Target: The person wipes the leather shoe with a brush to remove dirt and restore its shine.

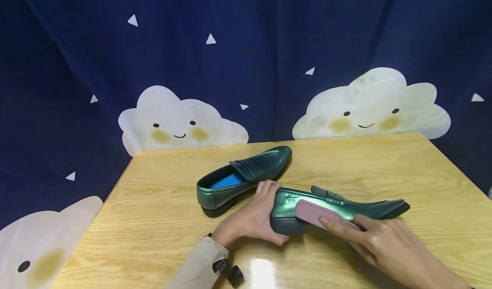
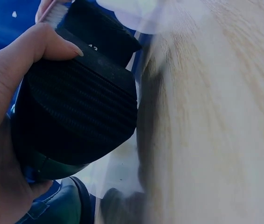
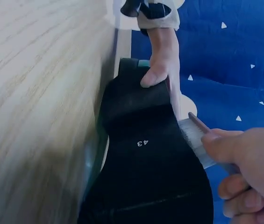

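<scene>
My left hand (image 1: 255,216) grips a dark green loafer (image 1: 286,203) round its heel, thumb on the black heel block (image 2: 80,98) in the left wrist view. The shoe is tipped on its side, toe to the right, and its black sole (image 3: 146,158), marked 43, faces the right wrist camera. In my right hand (image 1: 388,242) is a pink-backed brush (image 1: 317,212), pinched between thumb and fingers. Its white bristles (image 3: 195,140) meet the shoe's side near the sole edge. Behind, a matching loafer (image 1: 265,165) with a blue insole stands upright on the table.
The wooden table (image 1: 161,195) carries both shoes' area and ends at a dark blue curtain (image 1: 238,58) printed with clouds and white triangles. A black strap device (image 1: 228,272) is worn on the left wrist over a pale sleeve (image 1: 200,263).
</scene>
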The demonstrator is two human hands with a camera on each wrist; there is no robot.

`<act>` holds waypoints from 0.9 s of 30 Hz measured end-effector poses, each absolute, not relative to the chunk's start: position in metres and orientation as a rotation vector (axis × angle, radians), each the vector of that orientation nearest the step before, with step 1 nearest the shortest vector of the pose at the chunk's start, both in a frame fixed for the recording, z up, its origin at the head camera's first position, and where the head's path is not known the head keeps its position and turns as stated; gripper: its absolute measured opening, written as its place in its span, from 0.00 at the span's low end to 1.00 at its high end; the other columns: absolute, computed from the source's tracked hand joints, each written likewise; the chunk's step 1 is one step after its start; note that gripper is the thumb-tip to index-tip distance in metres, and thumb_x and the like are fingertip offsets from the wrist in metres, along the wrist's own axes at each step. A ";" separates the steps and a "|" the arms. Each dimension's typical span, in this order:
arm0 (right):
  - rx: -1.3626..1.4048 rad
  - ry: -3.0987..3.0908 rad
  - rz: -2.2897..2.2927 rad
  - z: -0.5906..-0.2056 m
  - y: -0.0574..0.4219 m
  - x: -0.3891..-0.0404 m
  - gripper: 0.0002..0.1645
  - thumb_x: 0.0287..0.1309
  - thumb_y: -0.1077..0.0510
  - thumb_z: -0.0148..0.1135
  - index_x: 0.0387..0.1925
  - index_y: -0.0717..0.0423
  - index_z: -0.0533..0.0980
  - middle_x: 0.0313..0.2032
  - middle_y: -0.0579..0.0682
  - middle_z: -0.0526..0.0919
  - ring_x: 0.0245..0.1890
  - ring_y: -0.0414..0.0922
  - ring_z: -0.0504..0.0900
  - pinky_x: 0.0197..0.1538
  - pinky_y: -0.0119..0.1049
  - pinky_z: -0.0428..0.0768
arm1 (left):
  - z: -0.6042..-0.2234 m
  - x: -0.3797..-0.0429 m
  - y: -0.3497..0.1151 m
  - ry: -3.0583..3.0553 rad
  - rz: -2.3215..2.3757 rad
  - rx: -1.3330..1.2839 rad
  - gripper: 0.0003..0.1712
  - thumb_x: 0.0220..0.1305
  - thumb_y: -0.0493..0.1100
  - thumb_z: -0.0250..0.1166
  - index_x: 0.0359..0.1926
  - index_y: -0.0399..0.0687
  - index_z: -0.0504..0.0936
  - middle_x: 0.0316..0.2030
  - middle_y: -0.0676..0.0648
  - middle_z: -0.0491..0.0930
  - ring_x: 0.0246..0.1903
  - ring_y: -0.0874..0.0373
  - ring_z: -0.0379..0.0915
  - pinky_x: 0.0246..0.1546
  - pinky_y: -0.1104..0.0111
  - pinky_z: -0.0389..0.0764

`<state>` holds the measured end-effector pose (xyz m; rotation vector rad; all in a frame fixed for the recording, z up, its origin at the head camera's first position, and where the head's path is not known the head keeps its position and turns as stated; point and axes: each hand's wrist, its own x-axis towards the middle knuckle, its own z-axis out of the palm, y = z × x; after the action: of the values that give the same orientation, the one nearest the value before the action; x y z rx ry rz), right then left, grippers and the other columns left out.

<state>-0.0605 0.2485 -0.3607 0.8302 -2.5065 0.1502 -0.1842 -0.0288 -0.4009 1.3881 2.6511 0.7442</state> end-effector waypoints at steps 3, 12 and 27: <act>0.764 -2.493 0.130 -0.359 0.251 -0.063 0.34 0.71 0.37 0.23 0.56 0.30 0.77 0.20 0.33 0.60 0.18 0.27 0.50 0.20 0.23 0.54 | -0.400 -0.185 -0.029 2.649 0.744 1.379 0.66 0.32 0.61 0.77 0.69 0.44 0.51 0.60 0.48 0.58 0.58 0.56 0.52 0.57 0.69 0.68; 0.852 -2.464 0.137 -0.361 0.250 -0.061 0.32 0.72 0.39 0.24 0.57 0.31 0.76 0.20 0.32 0.58 0.18 0.25 0.49 0.21 0.20 0.52 | -0.401 -0.184 -0.028 2.676 0.735 1.412 0.64 0.32 0.61 0.77 0.67 0.43 0.54 0.59 0.47 0.58 0.58 0.56 0.53 0.58 0.70 0.67; 0.746 -2.494 0.127 -0.361 0.250 -0.061 0.35 0.71 0.36 0.22 0.55 0.31 0.78 0.21 0.33 0.61 0.18 0.27 0.50 0.20 0.23 0.54 | -0.401 -0.184 -0.029 2.669 0.720 1.397 0.64 0.32 0.62 0.76 0.68 0.45 0.53 0.59 0.48 0.58 0.57 0.57 0.53 0.57 0.70 0.68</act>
<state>-0.0612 0.2496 -0.3607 0.7461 -2.4936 0.1265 -0.1836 -0.0293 -0.4006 1.3968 2.6686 0.7195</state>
